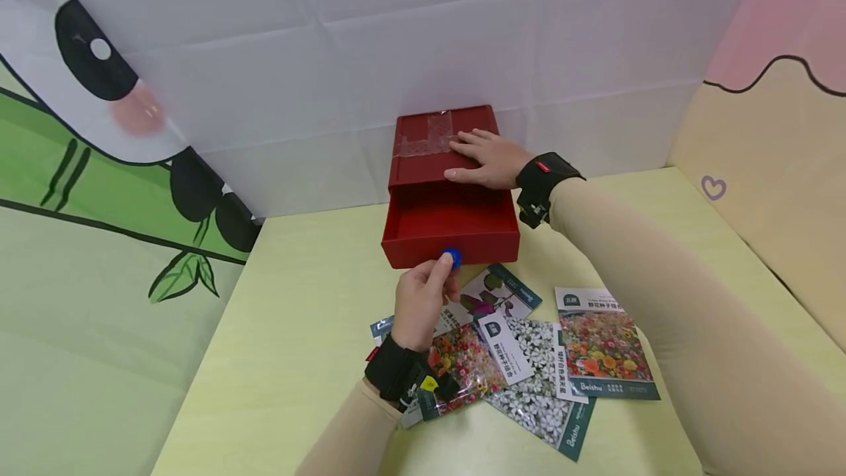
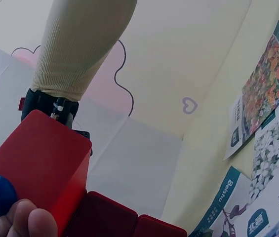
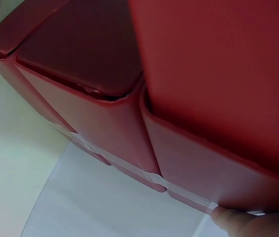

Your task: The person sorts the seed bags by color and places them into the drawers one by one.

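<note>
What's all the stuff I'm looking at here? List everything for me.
red box: one, dark red, at the back of the table, clear tape on its top.
drawer: one, red, pulled out of the box toward the person.
knob: one, blue, on the drawer's front.
seed packets: several, flower pictures with teal edges, overlapping on the table in front of the drawer.
table: one, pale yellow-green.
backdrop: one, white with cartoon drawings, around the table.
left hand: one, pinches the knob; black wrist strap, beige sleeve.
right hand: one, rests flat on the box's top; black wrist strap, beige sleeve.
</note>
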Action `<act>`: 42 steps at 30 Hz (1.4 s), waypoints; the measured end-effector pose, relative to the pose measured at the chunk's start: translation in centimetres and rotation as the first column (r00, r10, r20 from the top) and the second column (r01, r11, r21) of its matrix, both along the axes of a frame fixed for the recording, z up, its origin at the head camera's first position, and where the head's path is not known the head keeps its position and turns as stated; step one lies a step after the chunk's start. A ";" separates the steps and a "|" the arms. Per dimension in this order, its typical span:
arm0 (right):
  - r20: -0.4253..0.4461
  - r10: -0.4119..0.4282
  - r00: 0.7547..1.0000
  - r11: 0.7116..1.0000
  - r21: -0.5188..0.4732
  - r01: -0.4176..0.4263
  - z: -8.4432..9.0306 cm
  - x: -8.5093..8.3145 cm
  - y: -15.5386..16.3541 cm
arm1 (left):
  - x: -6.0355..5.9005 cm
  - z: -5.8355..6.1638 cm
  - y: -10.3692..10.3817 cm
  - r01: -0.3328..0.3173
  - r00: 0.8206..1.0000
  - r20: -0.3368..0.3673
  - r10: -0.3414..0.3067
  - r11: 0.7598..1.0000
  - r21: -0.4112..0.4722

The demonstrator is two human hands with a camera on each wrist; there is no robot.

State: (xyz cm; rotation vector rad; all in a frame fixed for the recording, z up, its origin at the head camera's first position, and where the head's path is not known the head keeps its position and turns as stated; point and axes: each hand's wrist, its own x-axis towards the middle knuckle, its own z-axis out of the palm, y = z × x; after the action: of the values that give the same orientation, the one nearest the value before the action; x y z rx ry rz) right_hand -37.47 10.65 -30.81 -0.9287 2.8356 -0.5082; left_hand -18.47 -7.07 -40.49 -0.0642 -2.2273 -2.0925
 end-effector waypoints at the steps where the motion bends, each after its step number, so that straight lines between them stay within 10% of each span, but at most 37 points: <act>1: -0.001 0.000 1.000 1.000 -0.002 0.000 0.0 0.0 0.0 | 0.2 -0.1 0.0 0.001 1.000 0.006 -0.001 1.000 0.004; 42: -0.042 -0.024 0.999 0.996 -0.087 0.021 -0.7 -1.1 0.6 | 1.9 -1.8 0.4 0.053 0.993 -0.105 -0.056 0.998 -0.030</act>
State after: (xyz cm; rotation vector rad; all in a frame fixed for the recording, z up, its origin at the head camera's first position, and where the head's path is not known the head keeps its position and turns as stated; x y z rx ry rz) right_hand -38.52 11.23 -31.55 -0.9340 2.8864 -0.6256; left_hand -16.61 -6.68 -42.25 -0.2344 -2.2170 -2.0343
